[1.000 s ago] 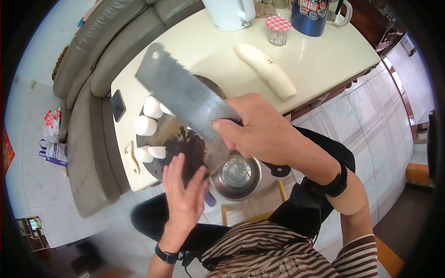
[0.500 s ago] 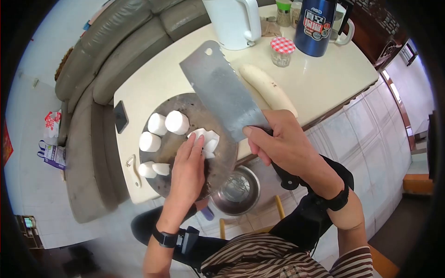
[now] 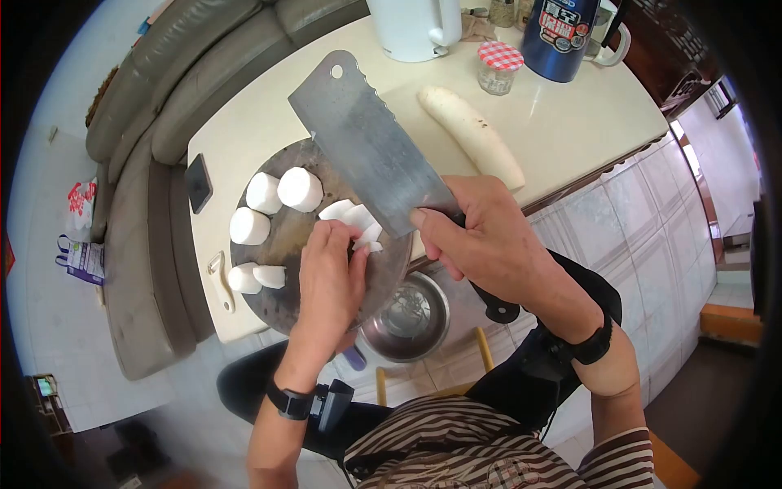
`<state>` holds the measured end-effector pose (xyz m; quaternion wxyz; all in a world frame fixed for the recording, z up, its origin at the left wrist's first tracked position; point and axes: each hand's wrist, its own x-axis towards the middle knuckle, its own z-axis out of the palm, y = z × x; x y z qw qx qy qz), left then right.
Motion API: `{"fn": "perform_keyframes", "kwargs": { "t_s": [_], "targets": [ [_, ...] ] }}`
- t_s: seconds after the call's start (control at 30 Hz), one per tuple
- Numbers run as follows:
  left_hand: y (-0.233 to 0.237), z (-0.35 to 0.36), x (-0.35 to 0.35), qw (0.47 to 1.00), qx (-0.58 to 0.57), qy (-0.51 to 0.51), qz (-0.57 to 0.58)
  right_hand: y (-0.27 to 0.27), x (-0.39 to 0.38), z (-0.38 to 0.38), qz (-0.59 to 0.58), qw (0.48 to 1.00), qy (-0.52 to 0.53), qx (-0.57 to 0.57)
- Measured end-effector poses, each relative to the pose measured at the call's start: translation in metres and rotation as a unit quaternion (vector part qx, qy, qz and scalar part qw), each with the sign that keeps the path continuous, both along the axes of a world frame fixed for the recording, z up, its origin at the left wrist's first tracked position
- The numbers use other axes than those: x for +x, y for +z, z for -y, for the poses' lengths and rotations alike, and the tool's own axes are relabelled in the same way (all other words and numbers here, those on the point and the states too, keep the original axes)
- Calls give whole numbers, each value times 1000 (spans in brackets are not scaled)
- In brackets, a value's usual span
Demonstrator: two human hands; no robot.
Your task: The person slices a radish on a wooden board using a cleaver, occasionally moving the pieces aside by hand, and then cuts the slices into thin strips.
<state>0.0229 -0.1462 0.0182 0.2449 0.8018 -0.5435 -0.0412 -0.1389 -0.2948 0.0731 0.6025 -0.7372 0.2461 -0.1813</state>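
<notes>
My right hand [image 3: 485, 232] is wrapped round the dark handle of a cleaver [image 3: 366, 147]. Its broad blade is raised over the right side of a round chopping board [image 3: 285, 303] and points up and left. On the board, the fingers and thumb of my left hand [image 3: 327, 269] close on cut white radish pieces [image 3: 358, 216]; its fingertips partly cover them. Thick radish chunks [image 3: 300, 189] stand along the board's far left side, and smaller pieces [image 3: 259, 278] lie near its left edge. A whole peeled radish [image 3: 472, 137] rests on the table beyond the cleaver.
Below the board's edge sits a metal bowl [image 3: 407, 318] with peelings. A peeler [image 3: 220, 281] and a phone [image 3: 199, 183] lie at the table's left edge. Toward the back stand a white kettle [image 3: 411, 28], a jar with a checked lid [image 3: 498, 67] and a blue flask [image 3: 558, 37].
My left hand's fingers have gone from lying flat on the cut radish to curling round it, and the pieces have spread apart. The cleaver has shifted slightly left in view.
</notes>
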Motion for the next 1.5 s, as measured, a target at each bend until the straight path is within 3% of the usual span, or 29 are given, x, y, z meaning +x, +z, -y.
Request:
{"fn": "perform_keyframes", "kwargs": {
  "t_s": [0.23,0.43,0.47,0.5,0.57,0.7,0.77,1.1,1.23,1.27,1.3,1.33,1.4,1.47,1.5],
  "targets": [
    [-2,0,0,965,-1,94,-244,-3,7,-7,4,999,17,34],
    [-2,-17,13,961,-77,125,-232,4,15,-13,3,1000,18,18],
    [0,-23,16,951,-79,126,-272,4,16,-15,5,1000,19,14],
    [3,-30,16,950,-79,128,-272,3,17,-16,5,1000,21,15],
    [9,-43,17,980,-38,117,-159,1,20,-18,-4,999,35,6],
    [5,-55,23,990,-66,106,-71,-3,24,-26,-9,999,42,7],
    [2,-58,26,987,-72,120,-80,-1,26,-26,-52,996,72,7],
    [4,-70,31,984,-75,152,-61,-7,40,-39,-21,996,54,-74],
    [9,-89,26,976,-117,153,-101,2,39,-42,-57,989,81,-109],
    [12,-95,19,930,-128,182,-293,5,38,-44,-86,982,103,-136],
    [12,-101,13,847,-134,202,-473,8,36,-48,-87,980,109,-140],
    [4,-109,12,822,-138,187,-519,11,34,-54,-89,971,133,-178],
    [0,-119,9,837,-96,183,-507,17,25,-65,-92,943,186,-259],
    [-1,-125,10,849,-58,183,-493,24,17,-73,-105,937,208,-261],
    [-2,-126,12,879,-55,165,-444,28,14,-76,-113,932,224,-260]
  ]
}}
